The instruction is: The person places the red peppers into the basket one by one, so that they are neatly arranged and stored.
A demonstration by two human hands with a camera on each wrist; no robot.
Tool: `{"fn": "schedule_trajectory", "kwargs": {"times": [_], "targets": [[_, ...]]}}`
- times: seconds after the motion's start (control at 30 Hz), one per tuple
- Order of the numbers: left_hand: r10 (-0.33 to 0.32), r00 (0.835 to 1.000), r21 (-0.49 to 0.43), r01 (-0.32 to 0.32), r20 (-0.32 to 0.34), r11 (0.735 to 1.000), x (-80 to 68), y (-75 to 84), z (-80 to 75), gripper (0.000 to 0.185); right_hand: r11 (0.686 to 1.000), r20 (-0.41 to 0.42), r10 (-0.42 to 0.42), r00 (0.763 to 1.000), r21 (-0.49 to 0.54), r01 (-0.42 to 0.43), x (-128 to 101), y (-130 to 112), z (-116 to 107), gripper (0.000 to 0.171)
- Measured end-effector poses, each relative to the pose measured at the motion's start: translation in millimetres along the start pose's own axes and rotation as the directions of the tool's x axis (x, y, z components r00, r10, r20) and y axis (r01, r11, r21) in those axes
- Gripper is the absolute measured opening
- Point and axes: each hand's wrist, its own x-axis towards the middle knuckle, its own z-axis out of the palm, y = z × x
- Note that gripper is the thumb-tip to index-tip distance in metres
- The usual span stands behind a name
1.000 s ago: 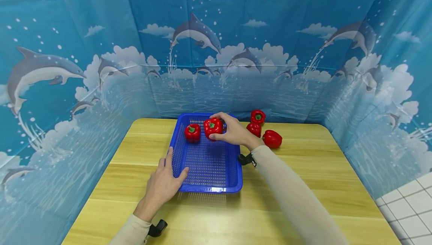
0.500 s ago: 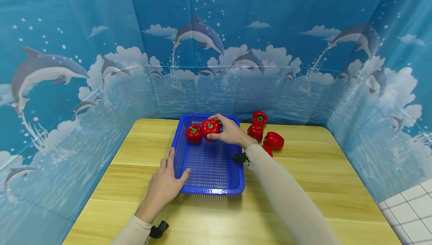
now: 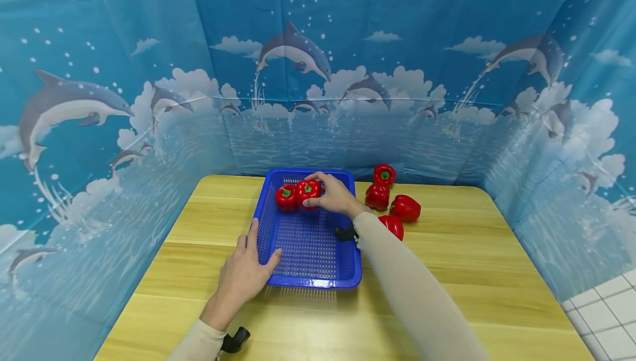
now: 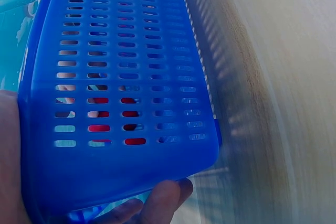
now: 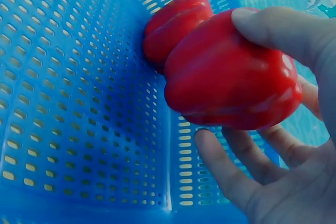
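My right hand (image 3: pixel 334 194) holds a glossy red bell pepper (image 3: pixel 308 193) over the far part of a blue slotted plastic basket (image 3: pixel 318 282). In the right wrist view the thumb lies on top of this pepper (image 5: pixel 226 72) and the fingers come from beneath. Close beside it, a second red bell pepper (image 3: pixel 286 198) sits in the basket with its green stem up. My left hand (image 3: pixel 243 272) grips the basket's left side, thumb over the rim. The left wrist view shows fingertips (image 4: pixel 161 203) at the lower edge of the basket wall (image 4: pixel 121 171).
Several more red bell peppers lie on the wooden table (image 3: pixel 447 261) right of the basket: one at the back (image 3: pixel 385 174), others nearer, and one pepper (image 3: pixel 392 226) partly behind the right forearm. A dolphin-print curtain (image 3: pixel 318 129) surrounds the table's far side.
My right hand has lowered the pepper slightly and brought it left, up against the one in the basket. A pepper behind the right forearm has come into view. The left hand stays put.
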Motion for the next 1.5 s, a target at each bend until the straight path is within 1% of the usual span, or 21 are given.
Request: {"fn": "schedule_trajectory", "kwargs": {"times": [0.2, 0.4, 0.63, 0.73, 1.0, 1.2, 1.3, 1.5], "targets": [[0.004, 1.0, 0.003, -0.004, -0.007, 1.0, -1.0, -0.5, -0.2, 0.106, 0.999, -0.011, 0.019, 1.0, -0.039, -0.019, 6, 2, 3, 0.069], [0.005, 1.0, 0.004, -0.005, -0.013, 1.0, 1.1, -0.4, 1.3, 0.107, 0.994, -0.014, 0.068, 0.998, -0.085, -0.069, 11, 6, 5, 0.07], [-0.008, 1.0, 0.003, 0.008, -0.006, 1.0, 2.1, 0.2, 1.7, 0.109, 0.991, -0.032, 0.109, 0.993, -0.079, -0.112, 9, 5, 6, 0.071], [-0.008, 1.0, 0.0, 0.008, -0.011, 1.0, 2.6, -0.2, 1.1, 0.108, 0.989, -0.041, 0.116, 0.992, -0.089, -0.119, 11, 5, 7, 0.072], [-0.01, 1.0, 0.002, 0.01, -0.008, 1.0, 2.0, -1.0, 2.4, 0.11, 0.987, -0.027, 0.12, 0.992, -0.1, -0.122, 13, 7, 9, 0.075], [-0.005, 1.0, 0.003, 0.005, -0.008, 1.0, 1.7, -1.8, 3.2, 0.109, 0.991, -0.028, 0.12, 0.992, -0.06, -0.121, 12, 8, 10, 0.074], [-0.009, 1.0, 0.003, 0.009, -0.005, 1.0, 1.4, -1.8, 4.2, 0.11, 0.988, -0.042, 0.138, 0.989, -0.056, -0.141, 15, 11, 11, 0.075], [-0.008, 1.0, 0.0, 0.008, -0.01, 1.0, 2.2, -3.0, 5.8, 0.109, 0.991, -0.05, 0.115, 0.992, -0.07, -0.118, 13, 10, 12, 0.076]]}}
